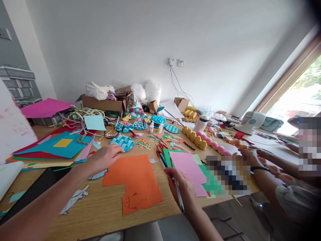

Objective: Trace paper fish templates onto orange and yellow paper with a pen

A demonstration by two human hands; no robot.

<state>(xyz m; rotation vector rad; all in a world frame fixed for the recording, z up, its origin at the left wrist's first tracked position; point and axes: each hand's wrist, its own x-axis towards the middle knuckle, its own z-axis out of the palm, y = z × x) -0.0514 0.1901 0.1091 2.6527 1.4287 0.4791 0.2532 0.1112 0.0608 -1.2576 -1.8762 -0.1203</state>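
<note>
Paper sheet (pixel 136 174), orange, lies flat on the wooden worktop (pixel 105 217) close to its near edge; lower left corner is missing, and a fish outline (pixel 134 201) is drawn on the lower part. Left hand (pixel 106 159): at the sheet's upper left, palm down, fingers loosely extended and slightly bent, no object seen in its grasp; contact with the paper cannot be told. Right hand (pixel 183 187): right of the sheet, fingers closed round a white pen (pixel 178 195), held tilted beside pink paper (pixel 187 164). Small fish cut-out (pixel 153 160) rests just off the sheet's upper right; larger grey-white cut-out (pixel 75 199) lies to its left. Beyond: blue woven disc (pixel 122 142), red-handled scissors (pixel 162 147), small white bottles (pixel 151 127). Far left: coloured sheets (pixel 50 144), stacked. Right: yellow egg-carton strip (pixel 194 136) and, farther over, a co-worker's hands (pixel 248 155). Cardboard box (pixel 100 103) stands toward the wall.
</note>
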